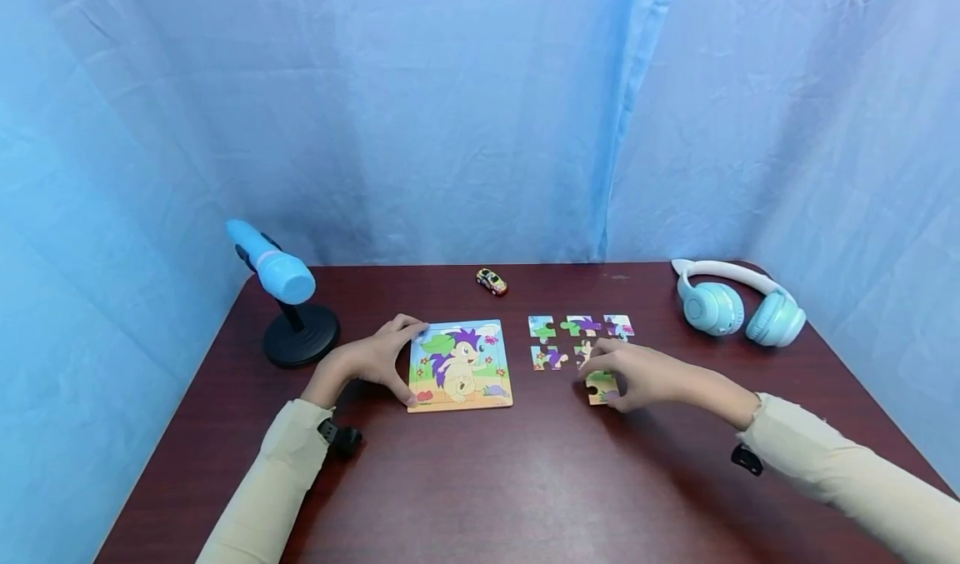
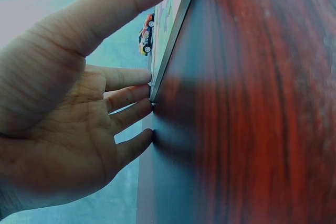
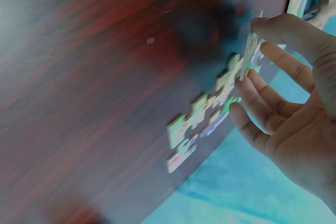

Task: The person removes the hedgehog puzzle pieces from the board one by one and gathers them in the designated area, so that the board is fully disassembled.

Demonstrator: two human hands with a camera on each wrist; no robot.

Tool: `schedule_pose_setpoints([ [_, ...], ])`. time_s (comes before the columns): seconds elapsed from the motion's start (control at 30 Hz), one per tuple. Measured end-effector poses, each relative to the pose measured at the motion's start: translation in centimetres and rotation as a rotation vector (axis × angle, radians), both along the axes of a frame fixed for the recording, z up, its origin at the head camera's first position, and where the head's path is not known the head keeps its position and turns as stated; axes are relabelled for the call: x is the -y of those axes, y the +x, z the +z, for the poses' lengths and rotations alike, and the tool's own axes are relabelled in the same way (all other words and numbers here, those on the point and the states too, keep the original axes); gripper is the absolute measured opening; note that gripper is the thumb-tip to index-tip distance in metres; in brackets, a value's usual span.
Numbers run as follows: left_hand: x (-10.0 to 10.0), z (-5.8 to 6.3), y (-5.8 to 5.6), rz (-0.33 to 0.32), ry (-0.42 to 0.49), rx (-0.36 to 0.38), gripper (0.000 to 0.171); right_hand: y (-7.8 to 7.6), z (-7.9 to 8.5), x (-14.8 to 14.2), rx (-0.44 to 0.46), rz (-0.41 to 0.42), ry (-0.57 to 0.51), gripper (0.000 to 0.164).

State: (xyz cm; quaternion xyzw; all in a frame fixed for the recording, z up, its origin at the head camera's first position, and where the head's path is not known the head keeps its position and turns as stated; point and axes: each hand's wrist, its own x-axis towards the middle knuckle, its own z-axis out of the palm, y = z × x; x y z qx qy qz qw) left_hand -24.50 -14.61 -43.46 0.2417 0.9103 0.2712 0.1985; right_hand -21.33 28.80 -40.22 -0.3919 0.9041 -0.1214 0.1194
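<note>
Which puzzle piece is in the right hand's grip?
The yellow-green piece nearest the person, pinched by the right hand; the other visible pieces lie flat on the table.

Dark red-brown table [image 1: 465, 489]; on it: puzzle board [image 1: 461, 364], loose pieces [image 1: 543, 326], toy car [image 1: 492, 282], headphones [image 1: 712, 308], black stand [image 1: 302, 343].

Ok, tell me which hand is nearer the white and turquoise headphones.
Right. The right hand is left of the headphones, nearer the camera, pinching a yellow-green puzzle piece; the left hand is farther left, at the left edge of the square hedgehog board.
</note>
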Motion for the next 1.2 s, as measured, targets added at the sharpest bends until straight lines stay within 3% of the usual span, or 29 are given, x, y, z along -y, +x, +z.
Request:
schedule_pose_setpoints([
  [0.43, 0.1, -0.1, 0.0, 0.006, 0.008, 0.001, 0.120, 0.5, -0.6, -3.2, -0.024, -0.015, 0.006, 0.041],
  [0.73, 0.1, -0.2, -0.1, -0.005, 0.002, -0.011, 0.119, 0.5, -0.5, -3.9, 0.000, -0.049, 0.010, 0.043],
  [1.0, 0.0, -0.2, 0.0, -0.006, 0.004, -0.006, 0.119, 0.6, -0.6, -4.4, -0.022, -0.067, 0.038, 0.044],
  [1.2, 0.0, -0.2, 0.0, 0.000, 0.003, -0.009, 0.120, 0.7, -0.8, -4.8, -0.046, -0.050, 0.001, 0.040],
])
